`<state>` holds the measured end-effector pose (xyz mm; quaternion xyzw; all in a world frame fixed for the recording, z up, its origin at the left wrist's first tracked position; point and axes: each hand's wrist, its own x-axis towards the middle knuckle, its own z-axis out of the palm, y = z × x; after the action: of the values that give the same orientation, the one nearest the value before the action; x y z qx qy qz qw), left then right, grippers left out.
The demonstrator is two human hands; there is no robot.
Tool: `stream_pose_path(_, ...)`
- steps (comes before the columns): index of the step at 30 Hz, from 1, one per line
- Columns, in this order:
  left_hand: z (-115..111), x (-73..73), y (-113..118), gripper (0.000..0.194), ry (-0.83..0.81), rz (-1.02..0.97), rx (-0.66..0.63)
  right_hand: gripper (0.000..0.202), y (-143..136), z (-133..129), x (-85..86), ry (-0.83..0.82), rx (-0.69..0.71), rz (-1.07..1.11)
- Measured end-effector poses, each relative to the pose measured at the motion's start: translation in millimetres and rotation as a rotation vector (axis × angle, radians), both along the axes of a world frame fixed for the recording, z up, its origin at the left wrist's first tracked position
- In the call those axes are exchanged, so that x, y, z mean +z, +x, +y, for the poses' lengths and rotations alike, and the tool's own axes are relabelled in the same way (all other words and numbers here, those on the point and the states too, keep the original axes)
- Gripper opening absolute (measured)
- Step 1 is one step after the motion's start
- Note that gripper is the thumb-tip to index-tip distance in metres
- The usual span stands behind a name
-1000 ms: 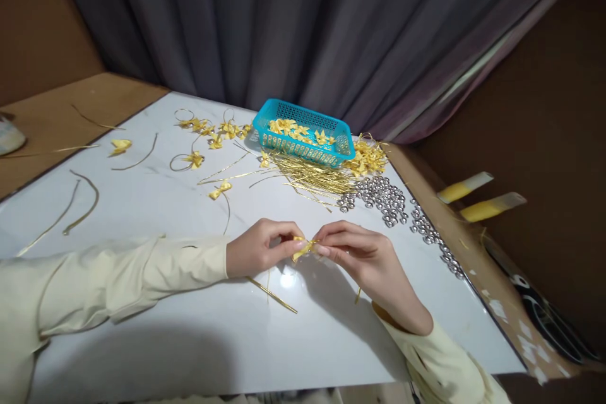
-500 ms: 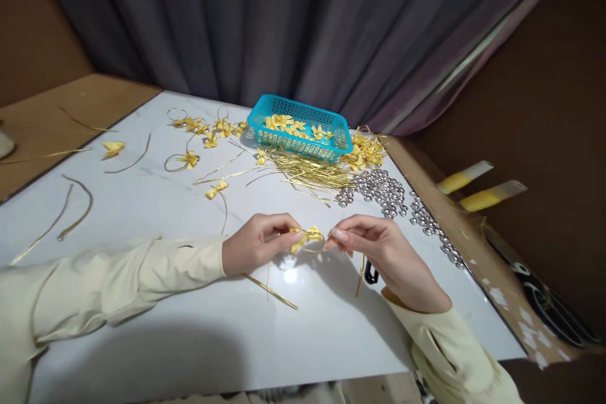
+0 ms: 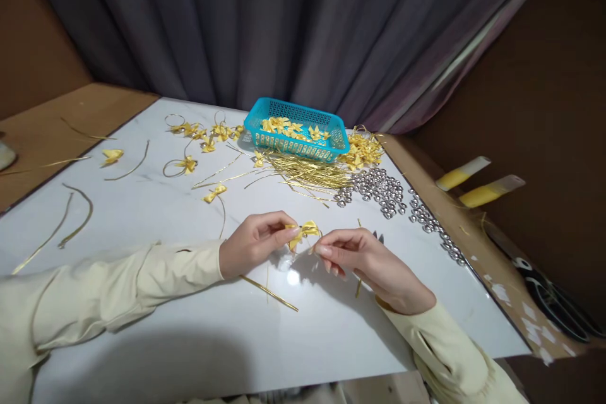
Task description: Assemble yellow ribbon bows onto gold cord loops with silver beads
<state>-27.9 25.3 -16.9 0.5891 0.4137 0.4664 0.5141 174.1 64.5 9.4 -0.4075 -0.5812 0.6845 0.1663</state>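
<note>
Between thumb and fingers, my left hand (image 3: 255, 243) pinches a yellow ribbon bow (image 3: 307, 229) just above the white tabletop. A thin gold tie loops out from the bow's right side, and my right hand (image 3: 364, 259) pinches its end. Below my left hand lie loose gold ties (image 3: 271, 293). A dark tool, mostly hidden, lies under my right hand. Farther left on the table rests another yellow bow (image 3: 215, 194) with a gold tie trailing from it.
A turquoise basket (image 3: 296, 150) holding yellow bows stands at the back. Gold ties (image 3: 310, 172) lie before it, with silver rings (image 3: 379, 186) to their right. Black-handled scissors (image 3: 549, 297) and two yellow-and-clear tubes (image 3: 492, 191) sit at the right edge.
My right hand has moved slightly left and down, closer to the bow, with the gold tie's end between its fingers. My left hand stays pinched on the bow. The view has shifted slightly.
</note>
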Motion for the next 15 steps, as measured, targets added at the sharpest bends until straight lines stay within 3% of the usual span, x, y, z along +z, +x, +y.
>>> stream_pose_path(7, -0.5, -0.5, 1.1, 0.023, 0.004, 0.009, 0.018, 0.021, -4.5, -4.4, 2.4, 0.174, 0.023, -0.016)
stream_pose_path(15, 0.9, -1.5, 0.7, 0.023, -0.063, -0.057, -0.022, 0.022, -7.6, -9.0, 4.2, 0.093, -0.017, 0.013)
